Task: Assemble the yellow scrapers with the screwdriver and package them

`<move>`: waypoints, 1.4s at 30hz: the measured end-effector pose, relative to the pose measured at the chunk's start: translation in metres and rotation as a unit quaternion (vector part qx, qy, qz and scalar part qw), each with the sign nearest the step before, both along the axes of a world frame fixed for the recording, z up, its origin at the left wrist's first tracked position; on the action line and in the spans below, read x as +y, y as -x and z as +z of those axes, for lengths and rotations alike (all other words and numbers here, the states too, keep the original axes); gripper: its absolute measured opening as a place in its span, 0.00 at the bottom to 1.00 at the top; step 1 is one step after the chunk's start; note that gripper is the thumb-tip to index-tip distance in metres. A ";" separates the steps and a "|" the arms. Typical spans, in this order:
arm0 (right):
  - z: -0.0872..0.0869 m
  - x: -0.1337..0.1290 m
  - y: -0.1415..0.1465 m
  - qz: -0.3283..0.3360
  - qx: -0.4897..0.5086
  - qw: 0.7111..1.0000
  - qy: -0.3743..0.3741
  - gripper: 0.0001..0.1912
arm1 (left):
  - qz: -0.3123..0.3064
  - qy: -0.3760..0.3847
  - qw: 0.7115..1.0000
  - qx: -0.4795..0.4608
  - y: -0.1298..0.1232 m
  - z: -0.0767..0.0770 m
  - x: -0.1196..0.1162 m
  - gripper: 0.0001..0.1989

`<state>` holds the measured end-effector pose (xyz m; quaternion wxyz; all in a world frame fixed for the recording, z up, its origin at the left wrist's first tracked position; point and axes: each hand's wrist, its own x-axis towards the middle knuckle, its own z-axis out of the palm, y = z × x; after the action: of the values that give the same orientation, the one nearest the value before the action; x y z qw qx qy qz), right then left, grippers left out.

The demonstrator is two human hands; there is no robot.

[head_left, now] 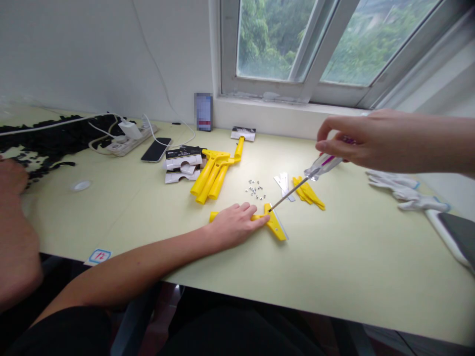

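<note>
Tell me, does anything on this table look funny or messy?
Yes. Ragged black patches cover the left end of the table, looking torn and uneven against its smooth pale top. Small metal nuts also lie scattered loose beside the yellow plastic handles.

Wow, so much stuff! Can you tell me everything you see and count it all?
table: 1, pale green, under everything
scraper: 1, yellow, under left hand
screwdriver: 1, clear and pink, in right hand
handles: about 3, yellow, mid-table
screws: many, silver, mid-table
packs: a small stack, white and black, beside handles
gloves: 2, white, right side
phone: 1, black, back left
power strip: 1, white, back left
another person's hand: 1, far left edge
left hand: 1, pressing scraper
right hand: 1, above table
</note>
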<state>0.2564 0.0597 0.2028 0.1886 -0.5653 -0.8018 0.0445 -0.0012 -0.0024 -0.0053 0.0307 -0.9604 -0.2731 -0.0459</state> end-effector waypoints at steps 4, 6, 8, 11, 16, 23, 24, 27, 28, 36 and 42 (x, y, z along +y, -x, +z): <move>-0.001 -0.003 -0.004 0.106 -0.092 0.983 0.119 0.25 | -0.001 0.001 1.000 0.000 0.000 0.000 0.000 0.22; -0.002 -0.006 0.000 0.097 -0.080 0.983 0.136 0.25 | -0.002 0.001 1.000 0.001 0.000 0.000 0.000 0.22; -0.004 -0.007 0.005 0.048 -0.086 0.989 0.114 0.21 | -0.002 0.000 1.000 0.000 0.000 0.000 0.000 0.22; -0.007 -0.008 0.010 0.029 -0.079 0.995 0.054 0.16 | -0.001 -0.002 1.000 -0.001 0.000 0.000 -0.001 0.22; 0.002 -0.012 0.004 0.087 -0.040 0.995 -0.013 0.12 | -0.004 -0.002 1.000 0.001 0.001 -0.001 0.000 0.22; -0.007 -0.003 -0.008 0.032 -0.009 0.997 -0.071 0.08 | -0.009 -0.007 1.000 0.003 0.001 -0.001 0.000 0.22; -0.013 0.000 -0.009 0.027 0.000 0.997 -0.068 0.07 | -0.010 -0.010 1.000 0.002 0.001 0.000 0.000 0.22; -0.033 0.006 -0.014 0.015 0.027 0.999 -0.041 0.07 | -0.007 -0.022 1.000 -0.003 0.002 0.000 0.000 0.22; -0.039 0.007 -0.016 0.015 0.036 0.999 -0.033 0.07 | -0.003 -0.026 1.000 -0.005 0.002 0.000 0.000 0.22; -0.051 0.001 -0.029 0.005 0.104 0.994 -0.045 0.07 | 0.043 -0.034 0.998 -0.009 0.002 0.001 0.002 0.22; -0.045 -0.013 -0.032 -0.028 0.167 0.982 -0.083 0.06 | 0.063 -0.029 0.998 0.003 0.002 0.002 0.001 0.23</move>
<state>0.2889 0.0466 0.1575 0.3676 -0.5545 -0.7437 0.0664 -0.0029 -0.0010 -0.0034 0.0618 -0.9402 -0.3315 -0.0491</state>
